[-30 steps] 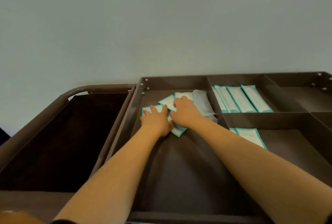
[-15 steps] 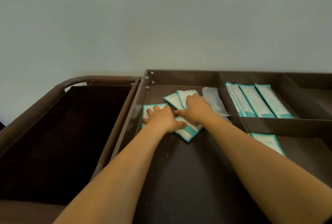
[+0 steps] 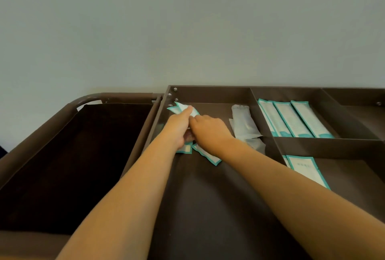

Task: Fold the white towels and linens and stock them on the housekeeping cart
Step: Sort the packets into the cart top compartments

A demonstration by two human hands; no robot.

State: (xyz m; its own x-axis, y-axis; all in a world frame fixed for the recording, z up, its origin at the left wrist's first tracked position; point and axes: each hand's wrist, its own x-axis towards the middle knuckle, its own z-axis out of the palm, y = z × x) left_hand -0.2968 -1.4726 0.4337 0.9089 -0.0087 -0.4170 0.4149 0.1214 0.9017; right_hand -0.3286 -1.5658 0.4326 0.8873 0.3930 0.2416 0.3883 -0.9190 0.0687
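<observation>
Gripping packets (image 3: 180, 108) between left fingers (image 3: 186, 112)

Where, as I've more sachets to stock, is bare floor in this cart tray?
Free: the large compartment's near floor between the forearms, and the far-right compartment. Crowded: its back end, with left hand, right hand, sachets, clear packets.
</observation>
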